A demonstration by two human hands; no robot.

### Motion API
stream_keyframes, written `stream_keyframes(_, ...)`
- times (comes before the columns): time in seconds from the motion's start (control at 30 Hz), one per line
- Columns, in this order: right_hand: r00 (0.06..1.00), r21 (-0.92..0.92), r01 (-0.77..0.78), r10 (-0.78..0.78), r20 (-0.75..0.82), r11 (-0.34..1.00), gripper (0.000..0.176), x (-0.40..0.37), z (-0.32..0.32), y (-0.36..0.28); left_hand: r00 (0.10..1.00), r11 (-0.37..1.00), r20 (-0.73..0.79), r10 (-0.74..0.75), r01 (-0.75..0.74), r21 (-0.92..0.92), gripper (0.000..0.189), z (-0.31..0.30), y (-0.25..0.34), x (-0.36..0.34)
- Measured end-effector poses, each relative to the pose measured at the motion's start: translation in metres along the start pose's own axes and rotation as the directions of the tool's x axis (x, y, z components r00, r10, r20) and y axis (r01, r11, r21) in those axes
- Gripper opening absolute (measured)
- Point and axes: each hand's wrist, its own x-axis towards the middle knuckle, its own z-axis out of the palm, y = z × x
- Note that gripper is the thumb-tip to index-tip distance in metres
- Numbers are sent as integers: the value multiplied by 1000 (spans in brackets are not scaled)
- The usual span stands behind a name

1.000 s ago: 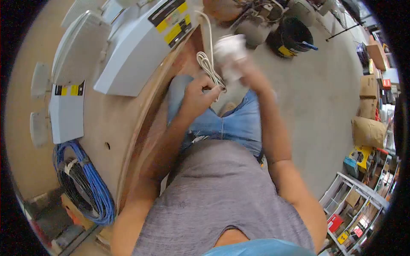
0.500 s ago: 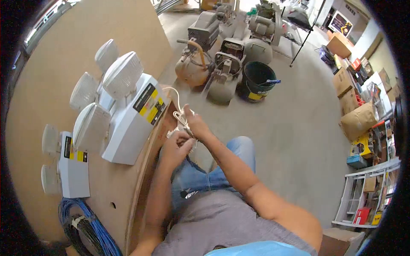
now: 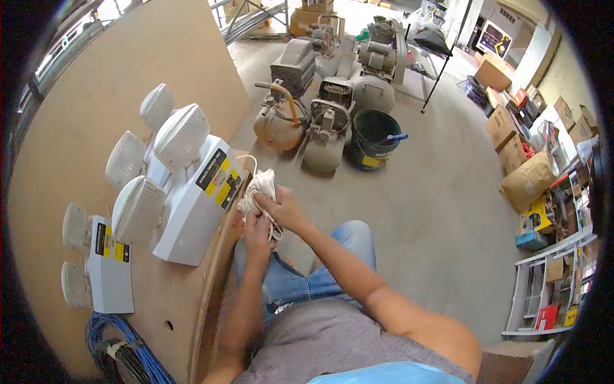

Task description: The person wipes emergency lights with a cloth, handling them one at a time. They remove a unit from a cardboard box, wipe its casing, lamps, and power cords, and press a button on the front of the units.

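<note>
A crumpled white cloth (image 3: 264,184) is gripped in my right hand (image 3: 286,208), fingers and thumb closed on it, beside the workbench edge. My left hand (image 3: 258,238) is just below with its fingers bent against the lower part of the cloth and the white cord (image 3: 275,233). The cord runs from the nearest emergency light (image 3: 198,203) over the bench edge to my hands, and a loop hangs below the cloth. Its white box bears a black and yellow label and two clear lamp heads. A second such light (image 3: 110,264) stands to its left, with another partly hidden behind.
Coiled blue and black cable (image 3: 131,349) lies at the near end of the wooden bench (image 3: 169,301). Dusty air compressors (image 3: 326,144) and a black bucket (image 3: 373,142) stand on the floor ahead. Boxes (image 3: 527,179) and a ladder (image 3: 534,288) line the right side.
The white cloth now shows bunched in my right hand, where cord loops showed before. Both hands have shifted slightly, the left one lower. The view has tilted up a little.
</note>
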Motion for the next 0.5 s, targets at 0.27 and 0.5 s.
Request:
stream_keyframes(0.27,953,-229,1,-71,-293,973,42,20,-54,-41,995,978,66,-78,89,-187,33,-30,8,18)
stream_keyframes(0.5,840,-520,483,-541,47,705,23,-6,-5,-25,970,902,83,-227,241,-357,42,-7,12,22)
